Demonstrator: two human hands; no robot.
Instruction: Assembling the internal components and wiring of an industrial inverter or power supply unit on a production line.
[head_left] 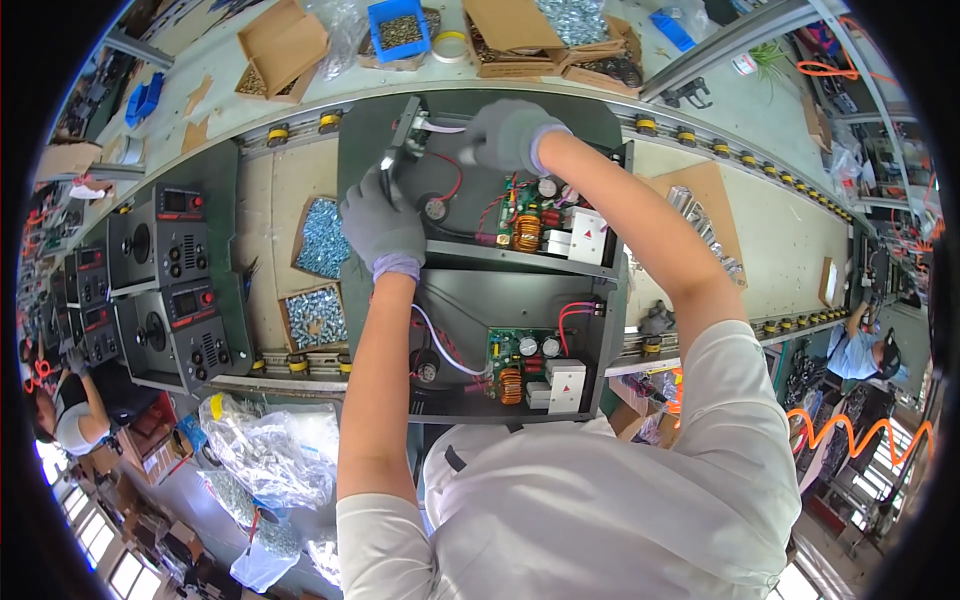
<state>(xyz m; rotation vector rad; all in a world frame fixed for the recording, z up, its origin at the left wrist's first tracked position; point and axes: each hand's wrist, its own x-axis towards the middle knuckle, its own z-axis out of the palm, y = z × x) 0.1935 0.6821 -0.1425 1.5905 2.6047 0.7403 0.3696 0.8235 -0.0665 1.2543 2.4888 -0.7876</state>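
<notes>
My left hand point(385, 222), in a grey glove, is closed on the near end of a small dark panel point(408, 130) standing tilted at the left end of the far black metal case. From that panel a white cable point(446, 128) runs to my right hand point(512, 136), also gloved, whose fingers are closed around it over the case. Inside the far case point(460, 238) sit a green circuit board point(510, 205), a copper coil point(526, 233) and red wires. A second open case point(455, 300) lies nearer me, with a similar board point(497, 348) and a white cable point(436, 335).
Boxes of bluish screws point(322, 238) and silvery screws point(314, 318) stand left of the cases. Finished-looking dark units point(170, 330) stand further left. Metal parts point(700, 225) lie on cardboard at right. A blue bin point(400, 30) sits on the far shelf. Rollers point(646, 124) edge the line.
</notes>
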